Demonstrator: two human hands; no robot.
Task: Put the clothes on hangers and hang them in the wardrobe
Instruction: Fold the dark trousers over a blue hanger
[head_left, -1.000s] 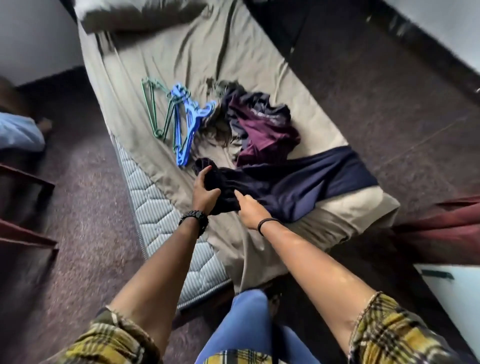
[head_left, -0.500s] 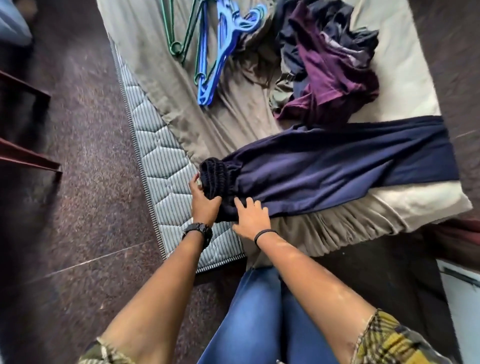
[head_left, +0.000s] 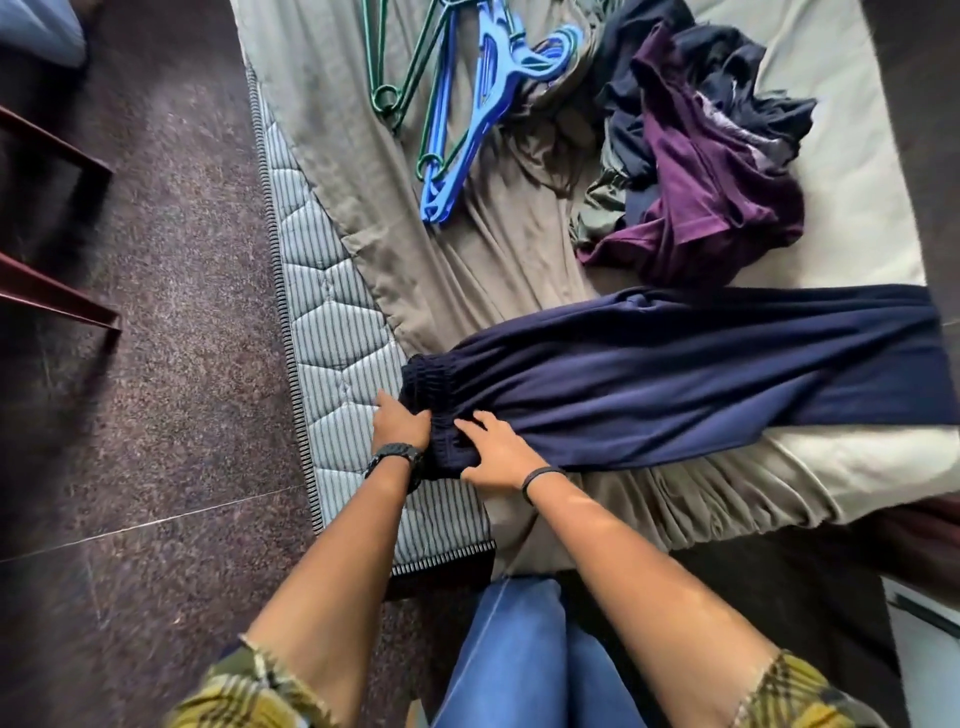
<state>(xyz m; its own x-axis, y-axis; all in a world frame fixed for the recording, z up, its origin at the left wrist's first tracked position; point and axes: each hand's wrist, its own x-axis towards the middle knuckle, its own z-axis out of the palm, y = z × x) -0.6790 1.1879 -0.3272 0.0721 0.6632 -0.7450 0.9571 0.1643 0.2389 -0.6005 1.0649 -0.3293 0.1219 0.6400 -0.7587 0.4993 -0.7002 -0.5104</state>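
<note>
Navy blue trousers (head_left: 675, 379) lie stretched across the foot of the bed, waistband toward me. My left hand (head_left: 399, 423) grips the gathered elastic waistband at its left end. My right hand (head_left: 493, 451) lies on the fabric beside it, fingers spread and thumb hooked at the lower edge of the cloth. Blue hangers (head_left: 478, 114) and green hangers (head_left: 400, 73) lie in a bunch on the sheet further up. A heap of maroon and dark clothes (head_left: 701, 156) sits to their right.
The bed has a khaki sheet (head_left: 467, 260) pulled back from a striped quilted mattress (head_left: 332, 322). Dark speckled floor (head_left: 156, 364) runs along the left. Dark red furniture bars (head_left: 52, 291) stand at the left edge, a white object (head_left: 930, 649) at lower right.
The view has tilted down and closer to the bed's foot. The trousers now lie flatter and straighter. Both hands stay at the waistband, the right one spread wider on the cloth.
</note>
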